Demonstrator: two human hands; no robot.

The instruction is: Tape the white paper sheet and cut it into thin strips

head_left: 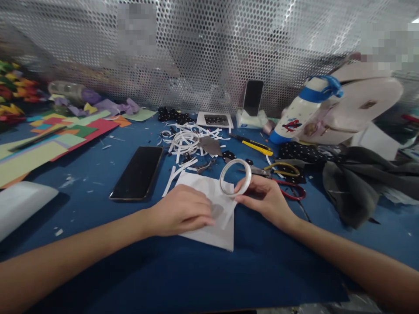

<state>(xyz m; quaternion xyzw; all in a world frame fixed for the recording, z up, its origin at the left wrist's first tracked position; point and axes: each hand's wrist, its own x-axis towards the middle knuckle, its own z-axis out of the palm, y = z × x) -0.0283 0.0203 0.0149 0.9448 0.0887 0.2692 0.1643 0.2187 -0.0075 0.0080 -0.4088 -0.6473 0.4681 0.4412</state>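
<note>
A white piece of paper lies on the blue table in front of me. My left hand rests on its left part, fingers curled together and thumb along the near side; the fingertips are partly hidden. In my right hand, a roll of white tape is pinched between thumb and fingers, standing on edge over the paper's right corner. A pale strip of tape runs from the roll down over the paper toward my left hand. Scissors with yellow and red handles lie just beyond my right hand.
A black phone lies left of the paper. Behind are white paper strips, a yellow cutter, an upright phone and a bottle. Coloured paper spreads left; dark fabric lies right.
</note>
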